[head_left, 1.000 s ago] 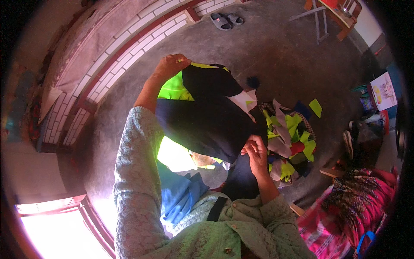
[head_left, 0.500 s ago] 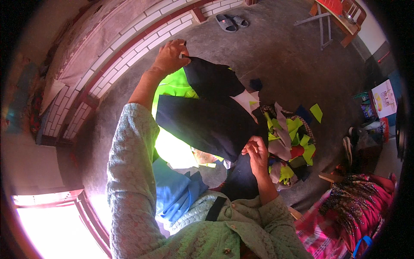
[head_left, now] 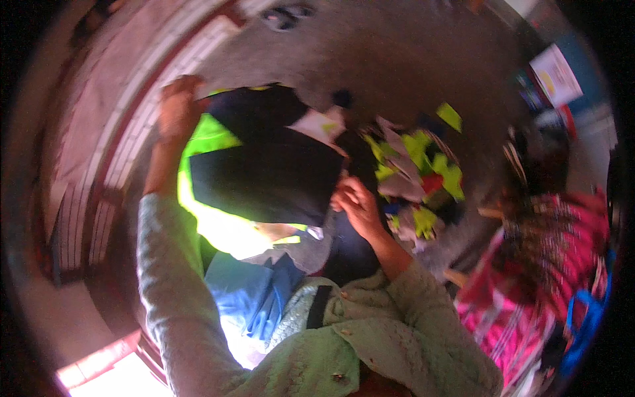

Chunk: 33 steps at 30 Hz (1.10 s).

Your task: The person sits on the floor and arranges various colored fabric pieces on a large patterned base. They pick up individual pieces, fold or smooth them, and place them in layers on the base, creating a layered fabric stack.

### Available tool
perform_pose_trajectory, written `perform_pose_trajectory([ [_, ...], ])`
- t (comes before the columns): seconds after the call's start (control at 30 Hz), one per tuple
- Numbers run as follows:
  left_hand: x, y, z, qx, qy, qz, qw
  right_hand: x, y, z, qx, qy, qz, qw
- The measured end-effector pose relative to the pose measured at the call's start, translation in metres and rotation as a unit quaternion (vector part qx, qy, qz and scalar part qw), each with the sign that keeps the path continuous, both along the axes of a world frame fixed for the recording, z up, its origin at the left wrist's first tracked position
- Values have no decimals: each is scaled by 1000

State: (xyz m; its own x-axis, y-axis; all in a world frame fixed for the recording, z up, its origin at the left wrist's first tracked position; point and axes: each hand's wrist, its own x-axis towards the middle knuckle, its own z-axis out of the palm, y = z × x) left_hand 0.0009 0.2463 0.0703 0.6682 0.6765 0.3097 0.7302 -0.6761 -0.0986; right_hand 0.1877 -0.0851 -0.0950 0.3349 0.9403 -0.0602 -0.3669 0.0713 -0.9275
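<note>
A black and neon yellow-green fabric garment (head_left: 264,175) is spread out in front of me over my lap. My left hand (head_left: 180,106) is closed on its far left corner, at the end of the upper black panel; motion blurs the fingers. My right hand (head_left: 357,202) pinches the right edge of the lower black panel between thumb and fingers. Bright light washes out the neon part (head_left: 225,228) beneath the black. A blue cloth (head_left: 254,291) lies across my lap, nearer to me than the garment.
Right of the garment, a heap of neon, grey and red fabric scraps (head_left: 420,169) lies on the concrete floor (head_left: 397,59). Grey slippers (head_left: 281,18) sit far ahead. Pink patterned cloth (head_left: 529,264) is piled at the right. A white box (head_left: 555,75) stands farther back.
The view has swung, so the room and garment appear farther left. My hands are wider apart, with the left moved outward, and the lower black panel lies straighter between them.
</note>
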Motion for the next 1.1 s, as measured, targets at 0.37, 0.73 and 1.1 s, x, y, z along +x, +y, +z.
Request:
perform_pose_trajectory([
  [0.37,41,-92,-65,-55,-17,-37,998,6,-2,-2,18,14,12,1000],
  [0.73,36,-90,-65,-75,-21,-51,996,43,-16,8,-28,174,-8,984],
  [1.1,39,-97,-59,-74,-33,-52,995,192,-141,-177,-280,-76,-295,911],
])
